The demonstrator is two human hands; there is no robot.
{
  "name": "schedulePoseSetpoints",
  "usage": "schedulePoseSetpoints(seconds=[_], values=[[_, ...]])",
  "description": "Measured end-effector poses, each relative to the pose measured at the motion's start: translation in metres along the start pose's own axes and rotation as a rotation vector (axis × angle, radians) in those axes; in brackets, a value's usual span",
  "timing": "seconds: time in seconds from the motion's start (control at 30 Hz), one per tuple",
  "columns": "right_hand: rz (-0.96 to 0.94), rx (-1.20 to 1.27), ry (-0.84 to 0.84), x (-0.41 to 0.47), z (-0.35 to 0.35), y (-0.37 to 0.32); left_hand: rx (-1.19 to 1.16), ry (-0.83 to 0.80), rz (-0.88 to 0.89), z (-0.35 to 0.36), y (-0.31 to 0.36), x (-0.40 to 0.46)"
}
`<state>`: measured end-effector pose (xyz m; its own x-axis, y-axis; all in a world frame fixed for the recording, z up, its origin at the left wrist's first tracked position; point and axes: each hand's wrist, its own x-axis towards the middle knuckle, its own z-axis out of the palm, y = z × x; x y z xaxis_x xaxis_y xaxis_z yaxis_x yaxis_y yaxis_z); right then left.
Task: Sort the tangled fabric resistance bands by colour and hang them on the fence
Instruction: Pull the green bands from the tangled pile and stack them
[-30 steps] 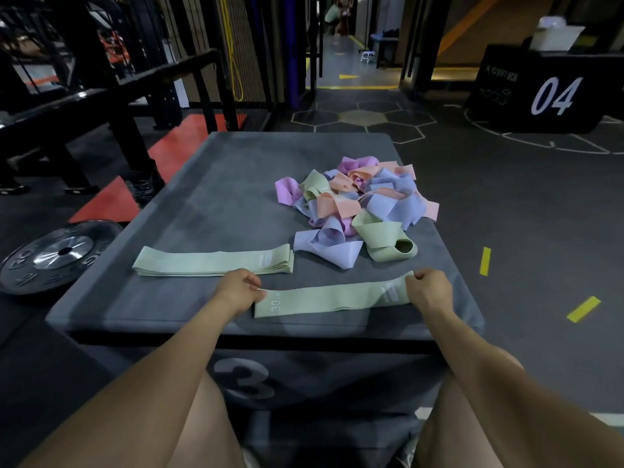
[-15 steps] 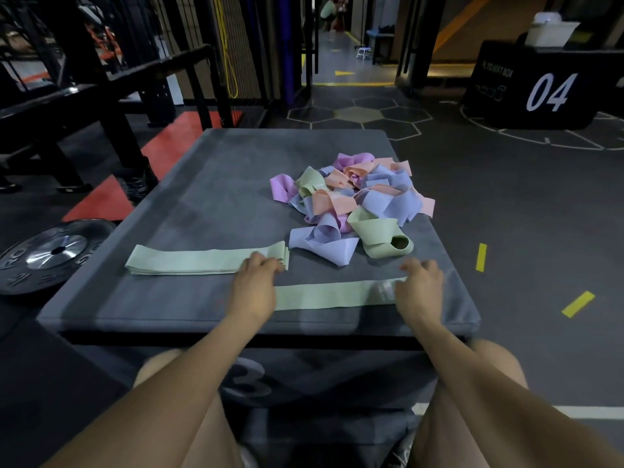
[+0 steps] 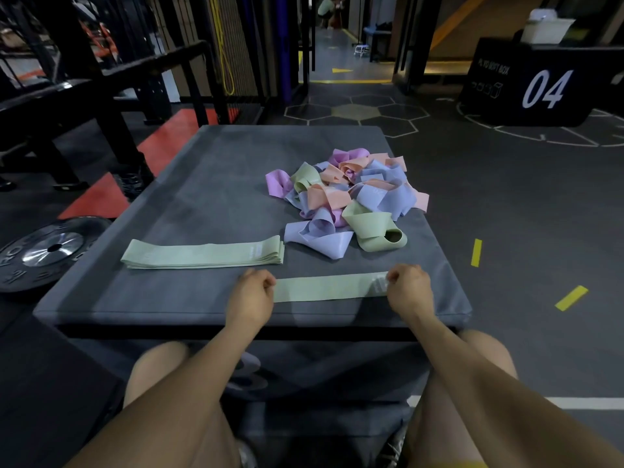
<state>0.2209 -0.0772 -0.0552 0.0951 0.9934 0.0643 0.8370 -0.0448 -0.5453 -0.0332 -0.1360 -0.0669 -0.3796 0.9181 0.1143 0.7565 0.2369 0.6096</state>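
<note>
The flat pale-green woven-cloth resistance band (image 3: 329,288) looks matt, as does the folded stack of green cloth bands (image 3: 202,254) at ten o'clock. The tangled heap of pink, peach, lilac and green fabric bands (image 3: 347,197) shows a faint sheen. The grey padded box top (image 3: 216,190) is matt, finely grained. At nine o'clock, the black weight plate (image 3: 44,251) has a glossy metal hub.

Both bare forearms reach forward from the lower edge of view, roughly parallel, toward the green band (image 3: 329,288) on the bench. The left hand (image 3: 251,293) is curled into a pinching grip on the band's left end. The right hand (image 3: 408,286), knuckles up, pinches the band's right end. Bare knees show below the arms.
</note>
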Motion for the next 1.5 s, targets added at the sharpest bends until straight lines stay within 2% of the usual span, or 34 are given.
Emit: schedulePoseSetpoints(seconds=[0.17,0.33,0.5,0.63,0.7,0.8,0.9,1.0,1.23,1.5], values=[[0.127,0.042,0.07,0.0,-0.008,0.001,-0.012,0.081,-0.187,-0.011,-0.017,0.007],[0.25,0.015,0.039,0.002,-0.011,0.002,0.036,0.001,-0.325,-0.018,-0.019,0.01],[0.285,-0.012,-0.04,0.005,-0.013,0.005,0.182,-0.116,-0.372,-0.022,-0.012,0.015],[0.294,0.023,-0.052,0.006,-0.013,0.004,0.236,-0.135,-0.362,-0.022,-0.008,0.014],[0.27,0.072,-0.049,0.006,-0.014,0.003,0.251,-0.09,-0.309,-0.023,-0.009,0.012],[0.224,0.152,-0.043,0.006,-0.017,-0.005,0.132,-0.006,-0.252,-0.034,-0.016,0.013],[0.183,0.226,-0.036,0.005,-0.016,-0.027,0.002,0.084,-0.253,-0.056,-0.027,0.023],[0.167,0.308,-0.046,0.007,-0.007,-0.06,-0.018,0.162,-0.247,-0.082,-0.046,0.041],[0.047,0.321,-0.093,0.017,0.031,-0.137,-0.014,0.26,-0.369,-0.142,-0.097,0.089],[0.071,0.321,-0.167,0.032,0.076,-0.19,-0.053,0.274,-0.431,-0.165,-0.137,0.117]])
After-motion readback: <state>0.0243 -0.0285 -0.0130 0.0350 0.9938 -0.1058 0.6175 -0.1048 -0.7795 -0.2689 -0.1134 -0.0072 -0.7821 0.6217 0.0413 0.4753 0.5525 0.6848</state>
